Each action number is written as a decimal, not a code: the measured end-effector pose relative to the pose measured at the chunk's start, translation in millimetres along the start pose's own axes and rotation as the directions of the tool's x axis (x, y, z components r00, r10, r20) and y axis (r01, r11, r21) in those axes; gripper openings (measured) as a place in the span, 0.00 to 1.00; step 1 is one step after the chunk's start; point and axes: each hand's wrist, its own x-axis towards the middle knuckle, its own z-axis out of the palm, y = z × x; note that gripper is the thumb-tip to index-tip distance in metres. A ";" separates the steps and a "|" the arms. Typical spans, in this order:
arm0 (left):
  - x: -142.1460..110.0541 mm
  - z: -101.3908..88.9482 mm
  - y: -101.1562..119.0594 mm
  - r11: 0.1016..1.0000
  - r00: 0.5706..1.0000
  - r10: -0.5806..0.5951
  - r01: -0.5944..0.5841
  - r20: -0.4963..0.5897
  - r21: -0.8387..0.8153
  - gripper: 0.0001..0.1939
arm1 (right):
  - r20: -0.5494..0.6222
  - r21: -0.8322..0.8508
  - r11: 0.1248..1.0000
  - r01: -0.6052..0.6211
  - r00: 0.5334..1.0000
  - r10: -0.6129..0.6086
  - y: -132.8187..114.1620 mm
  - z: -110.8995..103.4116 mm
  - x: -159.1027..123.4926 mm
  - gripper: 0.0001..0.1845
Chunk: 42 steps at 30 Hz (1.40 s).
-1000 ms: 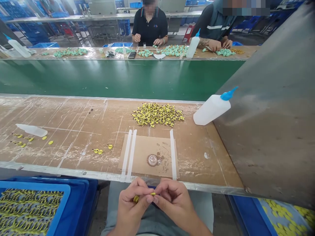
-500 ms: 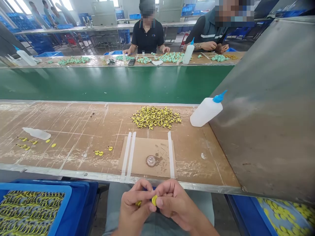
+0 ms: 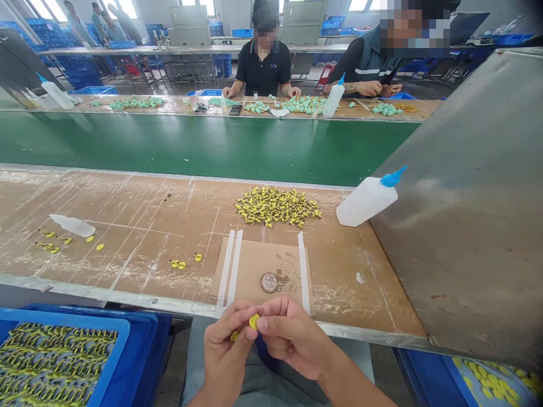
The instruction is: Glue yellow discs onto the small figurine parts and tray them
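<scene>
Over my lap, just below the bench's front edge, both hands meet around small yellow pieces. My right hand [image 3: 292,336] pinches a round yellow disc [image 3: 253,321] between thumb and fingertips. Curled beside it, my left hand [image 3: 229,345] has another small yellow piece [image 3: 234,336] in its fingers, and its fingertips touch the disc. The fingers partly hide both pieces. Beyond my hands, a small round dish [image 3: 269,282] with a wet-looking surface rests on a taped cardboard sheet [image 3: 250,260]. A heap of small yellow-and-black parts [image 3: 278,206] lies behind the sheet.
A white squeeze bottle [image 3: 367,201] leans by a metal panel [image 3: 462,215] at right. Loose yellow pieces [image 3: 181,265] and a small white bottle [image 3: 73,225] lie left. Blue crates [image 3: 123,339] of parts flank me. Across the green belt [image 3: 190,144], two people sit working.
Both hands have risen slightly toward the bench edge with the yellow pieces still in them. The whole view has shifted a little, so the bench appears further right.
</scene>
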 end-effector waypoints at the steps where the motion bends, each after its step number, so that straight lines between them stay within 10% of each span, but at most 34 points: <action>1: 2.4 0.3 1.4 0.998 0.998 -0.053 0.050 -0.047 -0.048 0.10 | -0.026 -0.027 0.999 0.020 0.999 -0.020 0.5 2.0 3.8 0.22; 6: 23.9 -3.3 10.4 0.891 0.934 -0.326 0.253 -0.144 -0.376 0.12 | -0.157 -0.519 0.837 0.170 0.944 -0.289 -16.3 -12.6 25.2 0.22; 10: 42.4 -11.4 16.0 0.795 0.919 -0.378 0.260 -0.112 -0.548 0.12 | -0.007 -1.000 0.000 -0.014 0.554 -0.832 -65.6 -55.5 54.4 0.14; 15: 50.4 -18.7 13.0 0.696 0.889 -0.448 0.284 -0.090 -0.660 0.13 | 0.093 -0.976 -0.195 -0.100 0.616 -0.782 -106.8 -94.4 96.1 0.09; 23: 52.5 -25.8 6.7 0.775 0.822 -0.517 0.331 -0.240 -0.538 0.17 | 0.204 -0.918 -0.391 -0.067 0.766 -0.609 -108.8 -103.0 100.1 0.10; 31: 55.1 -22.6 1.9 0.834 0.860 -0.441 0.288 -0.256 -0.470 0.17 | 0.161 -0.961 -0.277 -0.022 0.767 -0.621 -116.7 -107.7 79.1 0.11; 34: 55.1 -21.3 -2.4 0.840 0.875 -0.425 0.287 -0.231 -0.459 0.16 | 0.091 -0.991 -0.130 0.002 0.725 -0.683 -103.9 -109.7 66.2 0.12; 39: 57.6 -19.1 -9.3 0.850 0.892 -0.404 0.285 -0.201 -0.442 0.15 | -0.197 -0.865 0.409 0.289 0.555 -0.808 -57.5 -100.9 39.2 0.15; 42: 60.2 -17.8 -12.4 0.865 0.906 -0.379 0.274 -0.190 -0.421 0.15 | -0.196 -0.815 0.429 0.389 0.513 -0.836 -34.7 -89.0 30.8 0.08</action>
